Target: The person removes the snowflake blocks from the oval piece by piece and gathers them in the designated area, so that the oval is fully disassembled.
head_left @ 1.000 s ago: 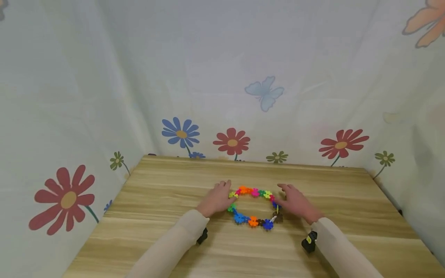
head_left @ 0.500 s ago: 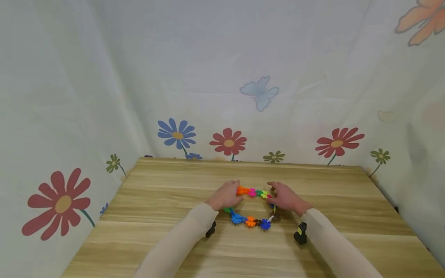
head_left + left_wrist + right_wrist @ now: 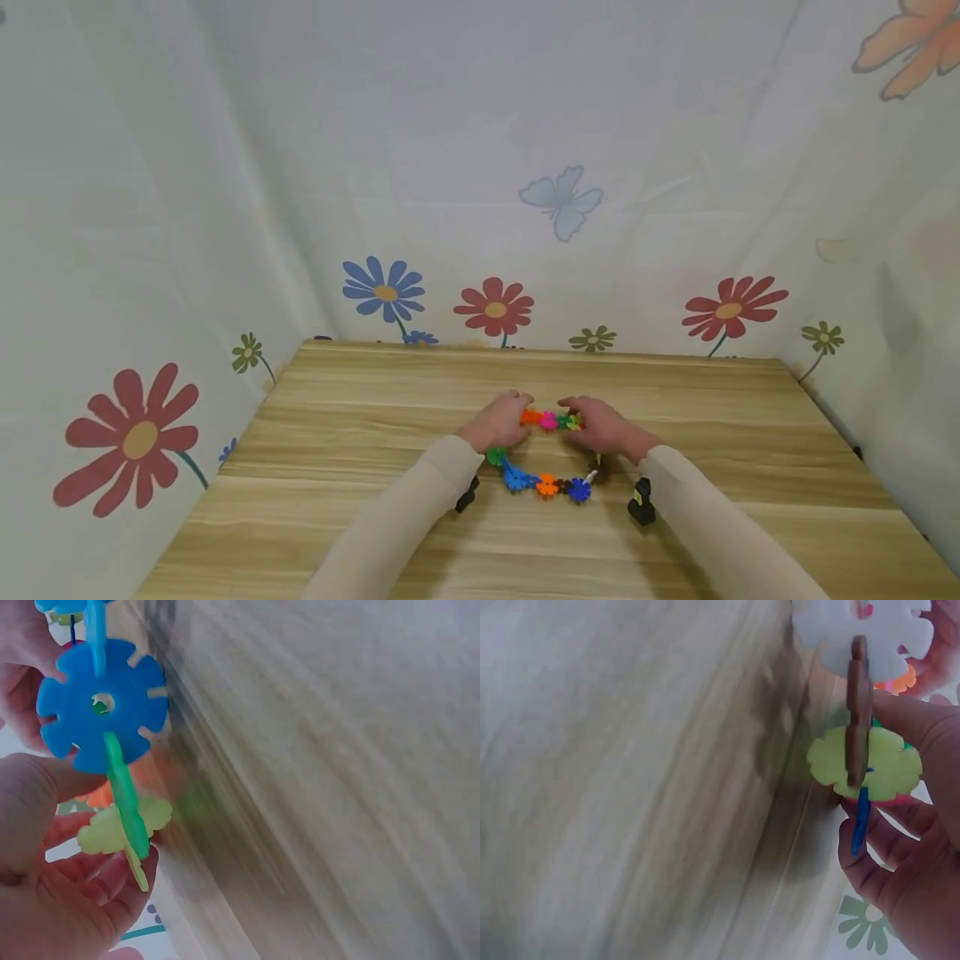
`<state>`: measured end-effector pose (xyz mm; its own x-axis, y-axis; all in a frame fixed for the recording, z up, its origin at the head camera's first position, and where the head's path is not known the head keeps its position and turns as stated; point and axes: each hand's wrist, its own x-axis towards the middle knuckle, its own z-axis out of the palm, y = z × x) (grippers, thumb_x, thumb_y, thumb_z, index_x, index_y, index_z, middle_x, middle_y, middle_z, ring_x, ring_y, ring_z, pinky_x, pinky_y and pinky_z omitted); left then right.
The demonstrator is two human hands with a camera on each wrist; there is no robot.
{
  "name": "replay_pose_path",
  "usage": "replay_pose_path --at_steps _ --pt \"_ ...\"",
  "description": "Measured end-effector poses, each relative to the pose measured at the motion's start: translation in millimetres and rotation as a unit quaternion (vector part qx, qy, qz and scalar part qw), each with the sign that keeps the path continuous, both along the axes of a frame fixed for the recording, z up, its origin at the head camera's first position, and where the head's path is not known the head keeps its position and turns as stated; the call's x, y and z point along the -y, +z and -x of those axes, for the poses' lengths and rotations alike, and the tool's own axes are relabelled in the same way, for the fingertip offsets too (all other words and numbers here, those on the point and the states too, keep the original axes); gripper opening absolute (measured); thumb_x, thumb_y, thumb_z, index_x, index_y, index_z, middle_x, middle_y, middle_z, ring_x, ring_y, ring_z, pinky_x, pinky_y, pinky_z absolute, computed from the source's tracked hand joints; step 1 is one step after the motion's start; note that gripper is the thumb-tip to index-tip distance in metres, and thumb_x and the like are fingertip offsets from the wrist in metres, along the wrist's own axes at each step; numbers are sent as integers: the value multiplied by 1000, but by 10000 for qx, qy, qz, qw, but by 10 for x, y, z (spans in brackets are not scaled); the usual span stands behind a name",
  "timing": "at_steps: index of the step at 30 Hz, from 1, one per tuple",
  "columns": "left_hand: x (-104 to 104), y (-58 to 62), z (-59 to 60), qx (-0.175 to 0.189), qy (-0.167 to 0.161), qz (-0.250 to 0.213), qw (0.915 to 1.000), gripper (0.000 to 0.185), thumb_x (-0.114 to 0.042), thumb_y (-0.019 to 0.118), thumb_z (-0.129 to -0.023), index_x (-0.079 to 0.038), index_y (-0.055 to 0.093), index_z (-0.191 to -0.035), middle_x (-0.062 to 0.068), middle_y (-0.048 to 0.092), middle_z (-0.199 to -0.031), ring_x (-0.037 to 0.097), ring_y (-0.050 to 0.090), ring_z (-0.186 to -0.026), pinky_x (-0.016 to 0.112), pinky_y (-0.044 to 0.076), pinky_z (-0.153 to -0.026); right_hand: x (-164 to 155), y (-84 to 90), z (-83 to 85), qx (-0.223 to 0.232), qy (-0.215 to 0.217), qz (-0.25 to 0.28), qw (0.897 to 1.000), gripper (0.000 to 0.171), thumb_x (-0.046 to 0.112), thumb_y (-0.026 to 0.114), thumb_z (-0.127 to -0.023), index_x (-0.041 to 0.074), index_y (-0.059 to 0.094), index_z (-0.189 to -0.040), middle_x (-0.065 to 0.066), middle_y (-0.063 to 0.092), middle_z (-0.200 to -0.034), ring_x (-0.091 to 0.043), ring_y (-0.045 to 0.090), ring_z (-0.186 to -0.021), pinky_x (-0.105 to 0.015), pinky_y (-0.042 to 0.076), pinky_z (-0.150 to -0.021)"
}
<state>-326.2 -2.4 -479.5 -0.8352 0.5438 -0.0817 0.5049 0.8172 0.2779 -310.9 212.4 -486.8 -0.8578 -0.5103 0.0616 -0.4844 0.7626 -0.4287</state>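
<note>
My left hand (image 3: 498, 422) and right hand (image 3: 604, 428) grip opposite sides of the flower-disc loop (image 3: 516, 478), which lies between them over the table (image 3: 390, 400), its near arc (image 3: 547, 486) bowing toward me.

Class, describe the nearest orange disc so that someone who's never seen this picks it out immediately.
Start at the wood-grain table, then find the colourful loop of notched discs. On its side nearest the wearer, the orange disc sits between a blue piece and a brown piece. It alone is orange on that side.

No readable text, numbers, labels, brands
</note>
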Motion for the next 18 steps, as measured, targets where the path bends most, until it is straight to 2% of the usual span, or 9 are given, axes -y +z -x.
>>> replay_pose_path --at_steps 8,18 --pt "-18 -12 -37 -169 -177 -6 9997 32 -20 65 -90 -5 60 -119 7 56 -110 20 54 -99 30 44 -90 97 31 24 -57 383 -246 9989 41 22 68 -89 -1 58 -121 -12 63 -109 -27 60 -98 -45 46 -87" --pt "11 -7 -79 -298 -214 -507 9980 28 -24 64 -91 -7 62 -114 4 56 -104 18 54 -94 30 45 -88 225 66 65 101 466 -224 9986 33 26 66 -90 8 61 -116 -3 63 -109 -17 57 -95 -40 45 -87"
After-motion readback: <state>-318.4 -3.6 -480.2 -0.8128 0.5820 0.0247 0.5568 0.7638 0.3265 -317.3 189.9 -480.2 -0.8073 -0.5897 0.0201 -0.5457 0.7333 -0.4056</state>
